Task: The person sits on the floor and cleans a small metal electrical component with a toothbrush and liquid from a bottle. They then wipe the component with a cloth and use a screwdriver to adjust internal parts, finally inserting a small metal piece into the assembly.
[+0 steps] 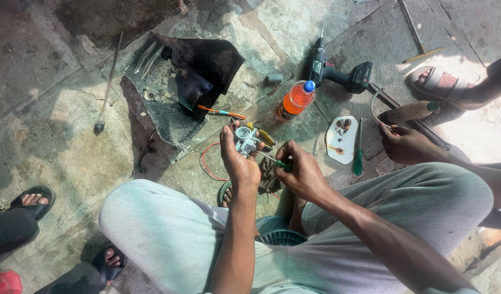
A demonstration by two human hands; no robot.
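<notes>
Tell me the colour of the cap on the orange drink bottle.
Blue. The cap on the orange drink bottle shows best in the head view.

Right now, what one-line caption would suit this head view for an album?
Left hand grips a small metal engine part; right hand works it with a green-handled screwdriver.

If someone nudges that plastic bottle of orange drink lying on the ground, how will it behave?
The orange plastic bottle with the blue cap lies on its side, so it would probably roll. It looks mostly full, so likely weighty. The smooth plastic may be slippery.
</notes>
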